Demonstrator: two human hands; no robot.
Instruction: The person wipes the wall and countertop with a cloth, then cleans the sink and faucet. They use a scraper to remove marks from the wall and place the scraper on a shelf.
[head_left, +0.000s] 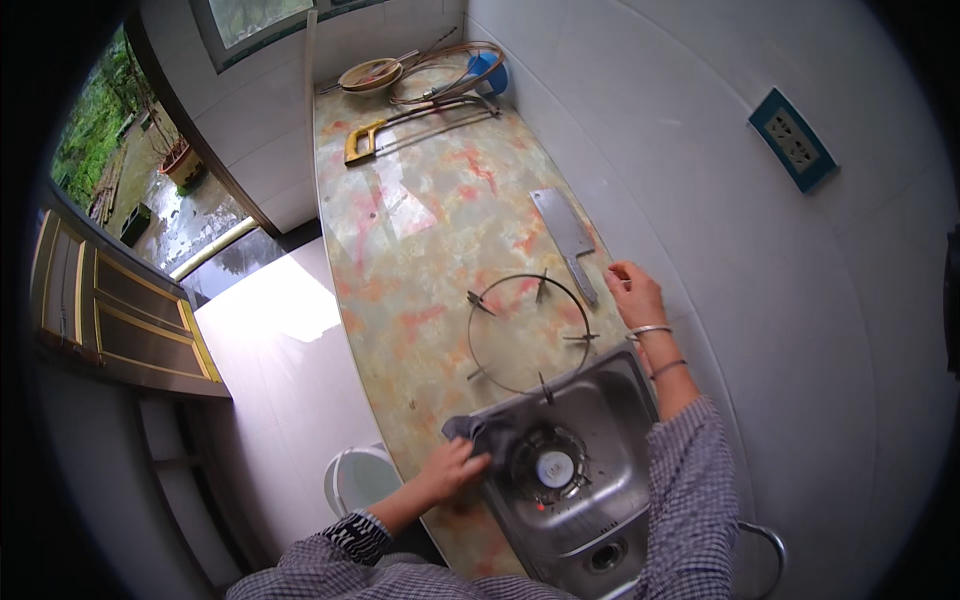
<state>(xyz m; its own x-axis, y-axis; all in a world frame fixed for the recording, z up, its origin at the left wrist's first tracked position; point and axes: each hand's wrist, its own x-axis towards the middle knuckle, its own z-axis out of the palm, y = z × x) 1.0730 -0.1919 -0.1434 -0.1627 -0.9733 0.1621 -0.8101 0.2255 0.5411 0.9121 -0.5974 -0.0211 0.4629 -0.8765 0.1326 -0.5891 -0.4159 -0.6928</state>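
Observation:
My left hand grips a dark grey cloth at the left rim of a stainless steel sink. My right hand, a bangle at its wrist, hovers by the wall side of the counter with fingers curled; whether anything small is in them is unclear. Just left of it lies a metal cleaver, its handle towards me. A thin metal ring with several prongs stands on the countertop, its near edge at the sink rim. Inside the basin sits a round notched metal fitting with a pale disc.
A yellow-handled hacksaw, coiled tubing, a bowl and a blue plastic container occupy the counter's far end. A bucket stands on the floor at left. The tiled wall bears a socket plate. A faucet curves beside my right sleeve.

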